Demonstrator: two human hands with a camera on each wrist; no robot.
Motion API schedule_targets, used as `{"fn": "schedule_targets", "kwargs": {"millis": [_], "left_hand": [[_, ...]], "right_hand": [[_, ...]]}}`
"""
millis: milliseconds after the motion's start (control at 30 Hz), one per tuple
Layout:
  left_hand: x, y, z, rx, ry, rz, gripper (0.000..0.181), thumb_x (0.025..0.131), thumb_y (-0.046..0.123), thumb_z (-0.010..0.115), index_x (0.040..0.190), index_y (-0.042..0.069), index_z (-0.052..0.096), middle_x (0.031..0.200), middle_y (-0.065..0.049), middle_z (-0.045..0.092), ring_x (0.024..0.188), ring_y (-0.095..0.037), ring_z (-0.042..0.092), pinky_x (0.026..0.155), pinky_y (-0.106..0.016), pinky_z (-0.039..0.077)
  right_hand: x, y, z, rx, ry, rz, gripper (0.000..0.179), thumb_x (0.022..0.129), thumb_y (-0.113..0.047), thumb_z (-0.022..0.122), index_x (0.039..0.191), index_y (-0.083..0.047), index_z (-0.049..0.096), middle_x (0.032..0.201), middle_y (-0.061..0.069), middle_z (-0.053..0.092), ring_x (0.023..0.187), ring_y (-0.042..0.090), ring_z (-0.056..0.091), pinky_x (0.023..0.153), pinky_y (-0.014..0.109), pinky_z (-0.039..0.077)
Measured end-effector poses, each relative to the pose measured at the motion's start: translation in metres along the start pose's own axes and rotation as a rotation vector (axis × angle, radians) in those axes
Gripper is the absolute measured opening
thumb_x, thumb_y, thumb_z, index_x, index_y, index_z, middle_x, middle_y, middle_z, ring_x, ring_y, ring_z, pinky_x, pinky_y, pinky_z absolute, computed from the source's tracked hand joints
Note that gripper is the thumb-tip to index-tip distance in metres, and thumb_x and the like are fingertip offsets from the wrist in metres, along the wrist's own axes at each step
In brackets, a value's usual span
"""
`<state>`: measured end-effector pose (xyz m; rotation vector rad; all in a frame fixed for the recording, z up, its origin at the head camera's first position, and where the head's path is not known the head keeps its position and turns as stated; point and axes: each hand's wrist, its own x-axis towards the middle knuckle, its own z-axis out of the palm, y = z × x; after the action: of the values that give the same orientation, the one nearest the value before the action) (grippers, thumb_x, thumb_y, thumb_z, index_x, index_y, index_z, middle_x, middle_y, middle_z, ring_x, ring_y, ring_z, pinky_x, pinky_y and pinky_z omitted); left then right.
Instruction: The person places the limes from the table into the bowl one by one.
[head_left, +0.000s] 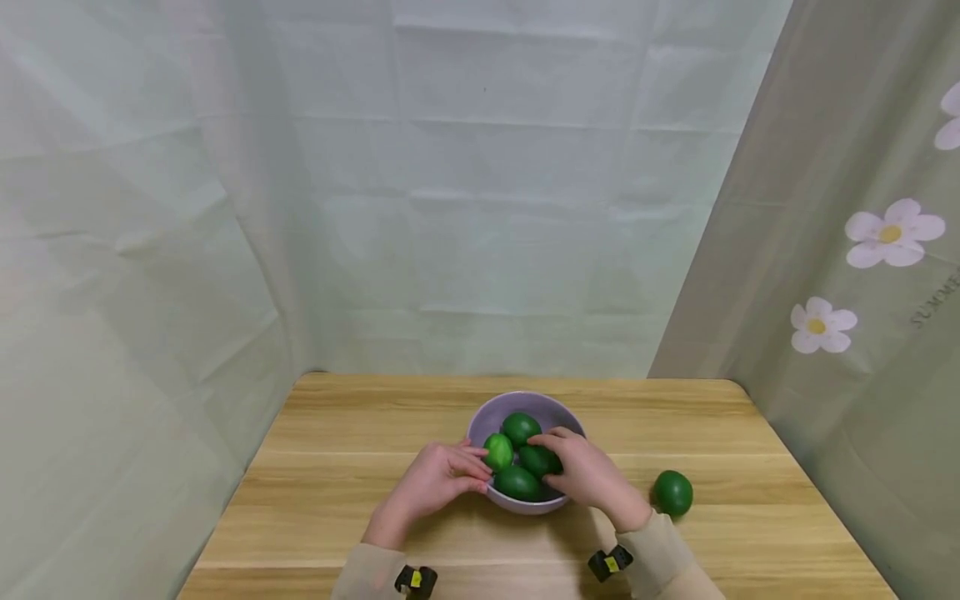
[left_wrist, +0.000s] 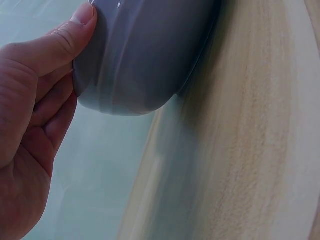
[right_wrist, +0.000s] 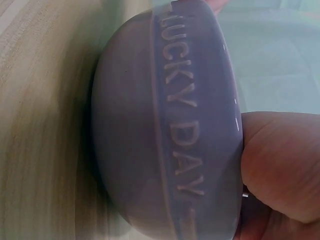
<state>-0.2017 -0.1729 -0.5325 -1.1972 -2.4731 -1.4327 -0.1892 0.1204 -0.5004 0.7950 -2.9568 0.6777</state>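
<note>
A purple bowl (head_left: 522, 506) stands on the table and holds several smooth, oval green fruits. My left hand (head_left: 442, 482) grips the bowl's left rim, fingertips beside a brighter green fruit (head_left: 497, 452); in the left wrist view its thumb lies on the bowl (left_wrist: 145, 50). Inside the bowl, my right hand (head_left: 588, 473) has its fingers and thumb curled round a dark green fruit (head_left: 536, 460). Two more dark fruits, one at the back (head_left: 521, 428) and one in front (head_left: 517, 483), lie beside it. Raised "LUCKY DAY" lettering marks the bowl (right_wrist: 130, 115) in the right wrist view.
Another dark green fruit (head_left: 672, 492) lies on the wooden table (head_left: 352, 467), right of the bowl and close to the right forearm. Pale green cloth (head_left: 510, 250) hangs behind the table and along both sides, with flowers printed on the right.
</note>
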Motion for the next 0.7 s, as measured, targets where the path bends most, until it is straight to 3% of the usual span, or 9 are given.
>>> {"fn": "schedule_targets", "kwargs": {"millis": [700], "left_hand": [[0.0016, 0.0029, -0.0005, -0.021, -0.002, -0.007, 0.012, 0.087, 0.011, 0.089, 0.098, 0.008, 0.087, 0.1, 0.004, 0.082, 0.12, -0.026, 0.073, 0.122, -0.054, 0.039]], "right_hand": [[-0.0011, 0.0017, 0.0018, 0.024, 0.049, -0.027, 0.05, 0.086, -0.006, 0.09, 0.133, -0.009, 0.073, 0.134, 0.014, 0.071, 0.124, 0.034, 0.067, 0.104, 0.052, 0.059]]}}
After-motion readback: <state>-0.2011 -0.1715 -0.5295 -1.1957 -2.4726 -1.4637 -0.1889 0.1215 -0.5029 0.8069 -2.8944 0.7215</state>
